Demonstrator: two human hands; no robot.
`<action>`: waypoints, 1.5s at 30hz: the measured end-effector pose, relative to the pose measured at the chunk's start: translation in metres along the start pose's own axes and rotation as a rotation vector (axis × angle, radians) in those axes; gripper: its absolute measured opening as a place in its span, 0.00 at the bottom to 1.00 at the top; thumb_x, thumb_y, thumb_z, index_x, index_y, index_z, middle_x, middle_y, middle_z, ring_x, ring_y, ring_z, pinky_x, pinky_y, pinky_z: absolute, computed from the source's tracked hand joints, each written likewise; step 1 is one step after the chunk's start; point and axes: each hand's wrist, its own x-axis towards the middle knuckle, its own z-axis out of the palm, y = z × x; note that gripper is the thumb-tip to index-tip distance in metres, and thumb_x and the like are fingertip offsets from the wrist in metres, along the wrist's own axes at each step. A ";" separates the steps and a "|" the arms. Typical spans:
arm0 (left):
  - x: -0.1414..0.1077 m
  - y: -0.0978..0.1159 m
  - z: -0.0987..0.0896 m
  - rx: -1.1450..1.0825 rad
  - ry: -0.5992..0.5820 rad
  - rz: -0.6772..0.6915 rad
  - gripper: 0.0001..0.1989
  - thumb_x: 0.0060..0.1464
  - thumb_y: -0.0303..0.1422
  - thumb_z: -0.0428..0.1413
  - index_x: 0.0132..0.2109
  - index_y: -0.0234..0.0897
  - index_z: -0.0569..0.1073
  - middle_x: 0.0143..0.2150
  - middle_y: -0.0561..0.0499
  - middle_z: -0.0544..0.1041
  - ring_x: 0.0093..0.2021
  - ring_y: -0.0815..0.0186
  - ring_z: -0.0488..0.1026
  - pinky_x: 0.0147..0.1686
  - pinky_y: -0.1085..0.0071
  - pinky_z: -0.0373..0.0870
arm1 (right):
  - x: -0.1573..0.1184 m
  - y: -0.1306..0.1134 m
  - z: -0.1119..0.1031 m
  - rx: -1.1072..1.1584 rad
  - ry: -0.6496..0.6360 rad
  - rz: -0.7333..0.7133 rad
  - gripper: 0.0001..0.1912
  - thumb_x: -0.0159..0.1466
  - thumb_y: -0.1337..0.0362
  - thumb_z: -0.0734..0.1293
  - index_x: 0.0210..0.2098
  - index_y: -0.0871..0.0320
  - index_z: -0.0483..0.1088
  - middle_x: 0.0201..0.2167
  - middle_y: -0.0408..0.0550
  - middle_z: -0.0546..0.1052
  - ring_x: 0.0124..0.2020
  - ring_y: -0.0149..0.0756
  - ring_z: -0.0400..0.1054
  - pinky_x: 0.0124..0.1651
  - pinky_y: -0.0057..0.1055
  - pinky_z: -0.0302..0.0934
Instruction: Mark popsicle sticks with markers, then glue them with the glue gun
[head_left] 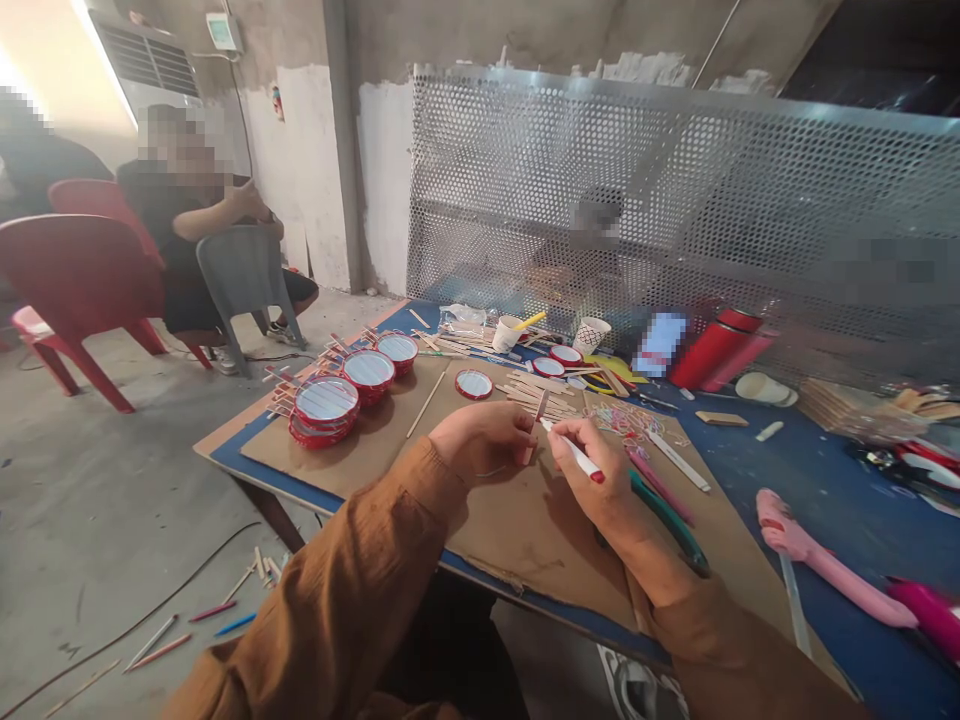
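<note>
both hands work over a cardboard sheet (536, 540) on a blue table (825, 500). the left hand (480, 445) is closed, its fingers (521, 425) pinching a craft stick (538, 415) upright, while the right hand (585, 475) grips a white marker (576, 453) with a red end, pencil-style, its tip close to the stick. the hands sit close together, a steady way to bring tip and stick together. at 12 o'clock lies a pile of loose sticks (536, 395); at 10 o'clock, red-rimmed round mirrors (326, 402); at 4 o'clock, green-handled pliers (667, 515). a seated person (176, 225) is well apart at 10 o'clock. fingers hide the stick's lower end, and whether the tip touches it or leaves a mark is too small to tell.
</note>
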 end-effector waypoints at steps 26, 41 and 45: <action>-0.001 0.000 0.000 0.033 0.009 0.009 0.07 0.52 0.29 0.54 0.28 0.33 0.74 0.26 0.52 0.77 0.30 0.69 0.72 0.35 0.74 0.67 | -0.002 0.002 -0.002 0.004 -0.033 0.065 0.09 0.69 0.58 0.63 0.35 0.54 0.70 0.25 0.42 0.75 0.26 0.34 0.68 0.33 0.29 0.63; -0.001 0.004 -0.003 0.132 -0.011 -0.007 0.08 0.54 0.28 0.54 0.29 0.33 0.75 0.28 0.51 0.79 0.32 0.69 0.74 0.37 0.74 0.67 | 0.000 -0.004 -0.002 0.018 -0.023 0.060 0.10 0.69 0.56 0.63 0.36 0.53 0.70 0.26 0.43 0.76 0.27 0.36 0.69 0.36 0.32 0.65; -0.003 0.008 -0.003 0.138 -0.009 0.007 0.08 0.54 0.27 0.54 0.29 0.33 0.75 0.28 0.51 0.79 0.32 0.69 0.74 0.37 0.74 0.67 | 0.000 -0.003 -0.002 0.004 -0.046 0.059 0.10 0.69 0.55 0.63 0.38 0.54 0.70 0.27 0.44 0.76 0.29 0.37 0.70 0.36 0.32 0.64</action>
